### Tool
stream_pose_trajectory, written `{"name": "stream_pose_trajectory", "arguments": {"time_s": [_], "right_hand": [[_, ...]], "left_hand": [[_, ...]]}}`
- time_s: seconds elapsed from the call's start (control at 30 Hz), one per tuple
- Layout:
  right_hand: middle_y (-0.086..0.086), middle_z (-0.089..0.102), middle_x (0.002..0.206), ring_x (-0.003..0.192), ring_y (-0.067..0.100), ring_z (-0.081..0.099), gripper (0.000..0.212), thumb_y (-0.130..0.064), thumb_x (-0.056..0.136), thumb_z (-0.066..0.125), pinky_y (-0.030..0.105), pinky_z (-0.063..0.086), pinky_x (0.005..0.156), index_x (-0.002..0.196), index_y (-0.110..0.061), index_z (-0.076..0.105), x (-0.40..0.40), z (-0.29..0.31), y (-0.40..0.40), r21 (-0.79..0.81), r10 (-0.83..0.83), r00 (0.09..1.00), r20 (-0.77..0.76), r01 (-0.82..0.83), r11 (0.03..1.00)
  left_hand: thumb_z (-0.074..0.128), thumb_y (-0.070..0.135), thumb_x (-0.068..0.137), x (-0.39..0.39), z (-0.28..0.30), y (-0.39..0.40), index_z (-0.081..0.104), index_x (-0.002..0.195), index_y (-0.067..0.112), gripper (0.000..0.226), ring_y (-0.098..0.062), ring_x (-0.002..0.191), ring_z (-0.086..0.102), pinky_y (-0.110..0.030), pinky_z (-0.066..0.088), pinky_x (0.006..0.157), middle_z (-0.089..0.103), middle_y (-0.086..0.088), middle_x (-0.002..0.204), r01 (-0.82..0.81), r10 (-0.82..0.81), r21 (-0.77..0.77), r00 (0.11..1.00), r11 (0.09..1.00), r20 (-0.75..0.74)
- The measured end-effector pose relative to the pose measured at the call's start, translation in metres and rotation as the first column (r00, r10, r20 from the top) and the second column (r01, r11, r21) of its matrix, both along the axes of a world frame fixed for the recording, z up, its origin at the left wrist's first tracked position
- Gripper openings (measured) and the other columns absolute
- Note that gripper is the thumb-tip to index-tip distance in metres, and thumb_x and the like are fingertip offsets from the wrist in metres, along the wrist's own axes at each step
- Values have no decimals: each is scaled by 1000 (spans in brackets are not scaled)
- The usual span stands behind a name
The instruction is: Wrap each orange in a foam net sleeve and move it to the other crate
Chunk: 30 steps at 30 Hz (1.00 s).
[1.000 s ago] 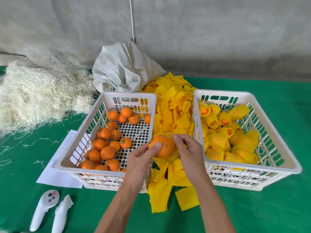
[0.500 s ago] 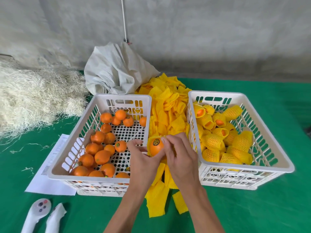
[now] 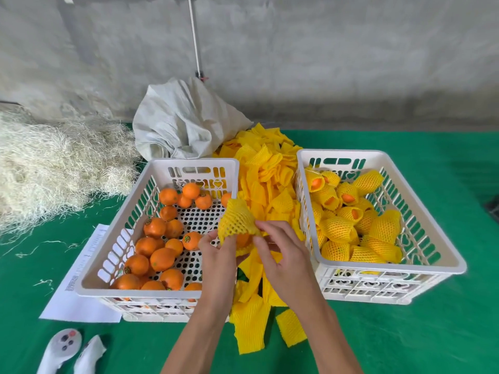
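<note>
One orange (image 3: 242, 239) sits between both hands, above the gap between the two crates, almost wholly covered by a yellow sleeve (image 3: 236, 217) whose open end flares up and leftward. Only a sliver of orange peel shows below the net. Left hand (image 3: 218, 256): fingers curled, thumb and fingertips pinching the sleeve's lower left edge; its grip is closed on the net. Right hand (image 3: 280, 252): fingers bent, fingertips pinching the sleeve's lower right edge, likewise closed on the net. Both forearms enter from the lower edge.

Left crate (image 3: 113, 255): white, perforated, holding loose bare oranges (image 3: 162, 259), several with dark stickers, clustered at its near left corner and far side. Right crate (image 3: 421, 236): white, same type, holding wrapped oranges (image 3: 337, 228) in yellow net, some with orange peel showing at an open end. The two crates stand apart, side by side, on a green desk (image 3: 432, 333).

Spare sleeves (image 3: 270, 174) lie in a heap between the crates, spreading from behind them to the near edge, where a few flat pieces lie beneath the forearms. A crumpled pale sack (image 3: 183, 125) lies behind the left crate. A mass of pale straw (image 3: 54, 168) covers the desk's far left. A printed paper sheet (image 3: 81, 300) lies partly under the left crate. Two white controllers (image 3: 62, 346) lie at the near left corner. A grey wall with a thin white pole (image 3: 195, 41) stands behind.
</note>
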State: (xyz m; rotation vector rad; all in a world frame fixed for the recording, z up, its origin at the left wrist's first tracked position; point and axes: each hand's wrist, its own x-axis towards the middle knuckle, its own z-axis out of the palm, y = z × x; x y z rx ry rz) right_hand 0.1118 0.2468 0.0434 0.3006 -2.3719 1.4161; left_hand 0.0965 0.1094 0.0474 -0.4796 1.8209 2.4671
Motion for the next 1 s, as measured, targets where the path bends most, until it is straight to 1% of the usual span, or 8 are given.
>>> {"name": "stream_pose_trajectory", "arguments": {"time_s": [0.17,0.3,0.47,0.53,0.63,0.7,0.8,1.0], "right_hand": [[-5,59,124,110,8,59,29,-14,103,58,33,55,86,131,-14,66,-2,5,8,108,-145,986,-78,153,982],[2,63,108,87,14,62,19,-6,97,66,38,56,72,115,-6,72,-1,7,11,118,-209,963,-171,231,966],[-9,57,105,81,0,56,14,-15,95,65,21,52,68,109,-14,68,2,11,7,129,-104,978,-181,128,983],[-13,55,109,88,2,60,20,-23,97,65,21,54,71,117,-21,64,0,12,3,66,-154,981,-120,163,984],[-19,55,122,98,4,62,42,-43,97,58,22,55,78,137,-33,51,-3,10,1,83,-157,979,127,147,986],[-13,62,125,102,6,61,36,-35,100,56,22,54,86,135,-27,59,-3,7,1,111,-153,978,144,137,984],[-5,65,93,75,6,53,9,-19,100,58,12,38,67,99,-14,66,-3,7,0,114,-218,974,53,211,971],[-15,41,64,56,3,40,32,-9,95,67,10,26,56,77,-26,47,-1,10,4,91,-211,974,-79,218,972]], "left_hand": [[78,20,94,4,2,-1,70,124,16,32,-27,110,73,-52,59,97,76,-8,116,235,-252,-135,959,963,-128],[84,35,87,6,1,7,77,106,22,24,-16,89,75,-33,64,70,79,3,98,86,-132,-263,978,961,-163],[80,34,90,-2,7,10,69,78,18,23,-14,63,59,-30,56,60,66,3,69,-60,0,-286,979,956,-203],[80,32,91,-5,10,13,68,85,11,24,-23,67,58,-36,52,64,63,-6,73,-24,-5,-189,988,982,-153],[73,20,93,-5,15,18,56,127,-10,48,-30,82,66,-41,56,75,67,-16,94,14,-6,123,998,992,-60],[69,20,97,-6,12,20,58,129,-6,42,-35,96,71,-45,62,82,72,-17,106,54,-50,37,992,998,-117],[76,20,94,-4,9,22,72,111,13,20,-23,93,74,-41,65,80,76,-8,100,9,-37,-149,982,989,-186],[83,31,88,-13,8,22,72,108,22,25,-9,81,73,-16,54,65,77,6,93,-184,120,-219,954,958,-276]]}}
